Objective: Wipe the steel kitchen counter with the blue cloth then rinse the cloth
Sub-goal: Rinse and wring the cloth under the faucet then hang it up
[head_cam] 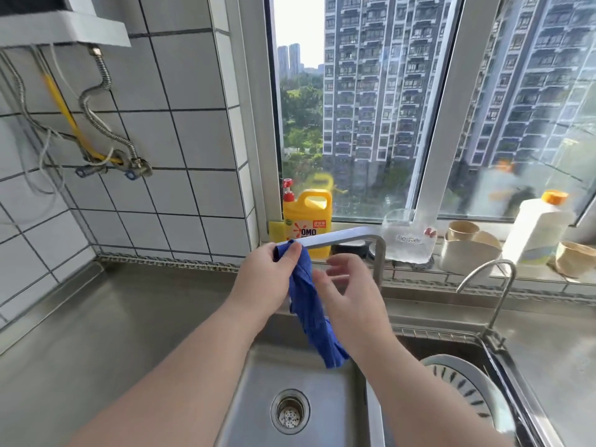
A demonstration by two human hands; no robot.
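My left hand point(264, 279) pinches the top of the blue cloth point(311, 314) right at the tip of the square steel tap point(348, 237). The cloth hangs down twisted over the left sink basin point(258, 398). To its right, my right hand point(351, 298) has its fingers spread; its palm touches the cloth's side, but whether it grips the cloth is hidden. No water is visible from the tap. The steel counter point(113, 324) lies to the left of the sink.
A yellow detergent jug point(308, 221), clear pouch point(406, 240), cups point(464, 233) and a white bottle point(538, 227) stand on the window sill. A thin curved tap point(493, 285) rises at right. A white strainer point(461, 382) sits in the right basin.
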